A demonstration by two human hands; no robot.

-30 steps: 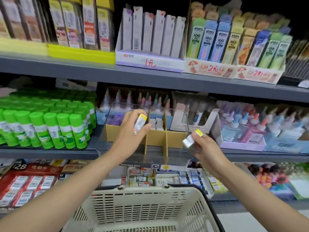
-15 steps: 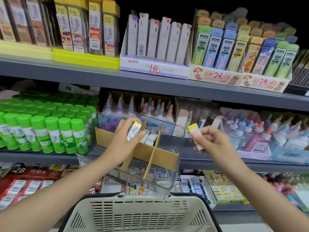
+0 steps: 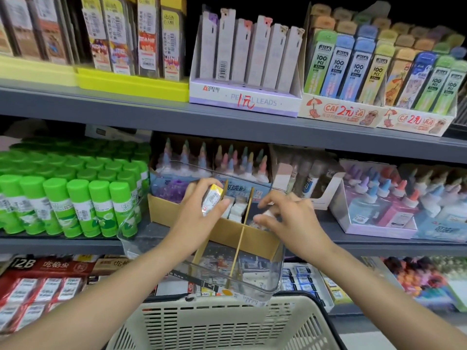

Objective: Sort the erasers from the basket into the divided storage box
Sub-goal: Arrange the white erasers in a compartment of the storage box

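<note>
- Left hand grips a yellow-ended eraser above the clear divided storage box
- Right hand reaches into the box's right compartment — fingers curled, grasp unclear
- Basket sits just below

Right hand moved down into storage box right compartment, eraser now hidden.

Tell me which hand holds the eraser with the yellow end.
The left hand: it grips the yellow-ended eraser above the divided box. The right hand reaches into the box, its contents blurred.
</note>
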